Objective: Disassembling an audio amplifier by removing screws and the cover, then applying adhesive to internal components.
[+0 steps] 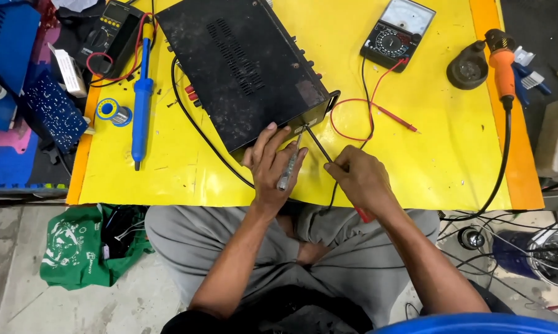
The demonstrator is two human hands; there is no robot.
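Black box (245,65): a dusty metal case with vent slots on top lay at an angle on the yellow table (440,154), its near corner just ahead of both sets of fingertips.
Left hand (273,164): the fingers were curled loosely around a small clear-handled screwdriver (289,166), their tips touching the box's near edge.
Right hand (359,176): the fingers were clenched on a long screwdriver (319,148), whose tip met the box's corner just beside the left fingertips.
Leads: a black cable (198,127) ran past the left fingers; red test leads (378,111) looped beyond the right knuckles.
Surroundings: a meter (398,32), a blue soldering iron (141,93), a solder reel (113,111) and an orange tool (503,62) lay well apart from both hands.
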